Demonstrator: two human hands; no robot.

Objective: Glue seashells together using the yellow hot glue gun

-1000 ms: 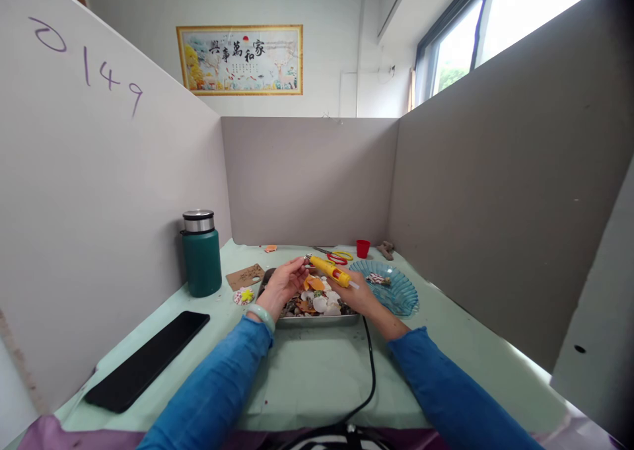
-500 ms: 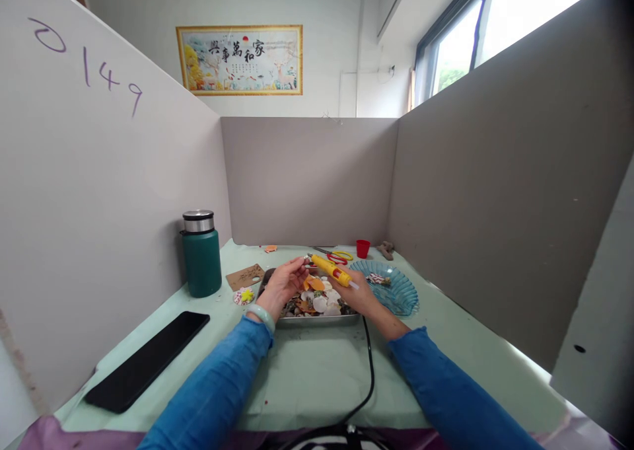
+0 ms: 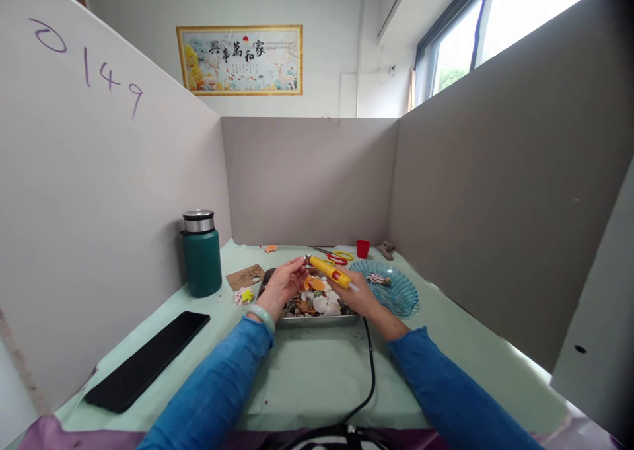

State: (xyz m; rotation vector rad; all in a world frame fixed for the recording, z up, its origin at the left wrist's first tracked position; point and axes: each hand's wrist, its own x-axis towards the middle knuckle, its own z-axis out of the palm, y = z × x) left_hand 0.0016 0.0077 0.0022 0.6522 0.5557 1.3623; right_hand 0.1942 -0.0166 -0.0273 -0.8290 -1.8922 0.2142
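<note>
My right hand is wrapped round a yellow glue gun, whose clear glue stick pokes out at the rear. The metal nozzle points left and touches or nearly touches the fingertips of my left hand. Those fingers are pinched together; whatever small thing sits in them is too tiny to make out. Under both hands lies a metal tray heaped with shells and pebbles, with orange pieces among them. My hands partly cover the tray.
To the right is a blue glass plate holding small pieces. Scissors and a red cup stand behind. Leftward are a cardboard piece, a flowery round piece, a green bottle and a phone. A black cable crosses the front.
Almost nothing differs. The glue gun's nozzle has shifted very slightly to the left beside my left fingertips.
</note>
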